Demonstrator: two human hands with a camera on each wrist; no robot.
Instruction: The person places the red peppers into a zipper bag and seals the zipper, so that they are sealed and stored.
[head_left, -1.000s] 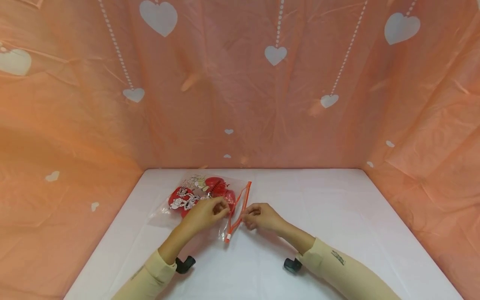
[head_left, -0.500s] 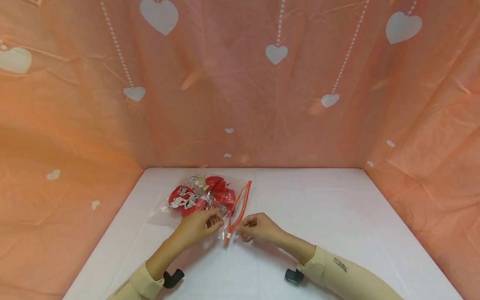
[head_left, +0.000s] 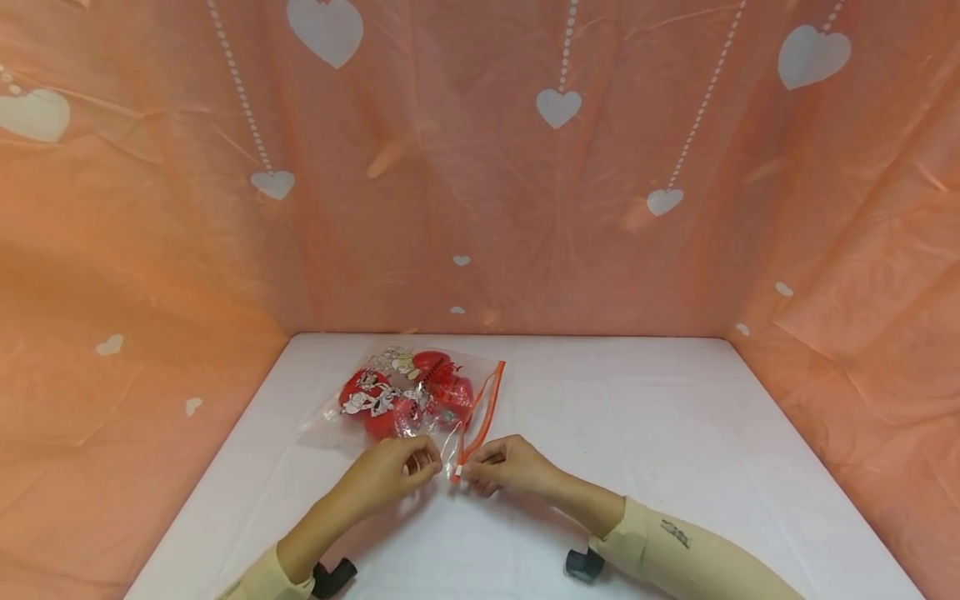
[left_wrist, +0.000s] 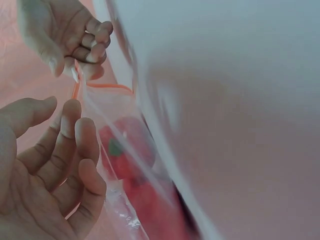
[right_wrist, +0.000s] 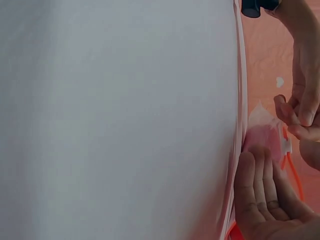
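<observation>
A clear zip bag point(head_left: 480, 379) printed with cartoon figures lies on the white table, its orange zipper strip point(head_left: 491, 408) towards the right. Inside are several shiny red items point(head_left: 432, 364); one shows a green patch point(left_wrist: 115, 147). At the zipper's near end sits a small white slider point(head_left: 458, 472). My right hand point(head_left: 517, 467) is beside it, thumb and index finger on either side of the slider in the left wrist view, a gap showing at the thumb. Left of the zipper end, my left hand point(head_left: 393, 468) hovers near the bag's corner, fingers loosely bent, holding nothing.
White table point(head_left: 637, 417) extends right of the bag. Orange cloth point(head_left: 480, 183) with white hearts walls the back and sides. Black wrist devices point(head_left: 584, 566) hang below both forearms.
Both hands have moved nearer to me along the zipper. My right hand has come down to the slider end, and my left hand has drawn away from the bag's middle. The bag stays put.
</observation>
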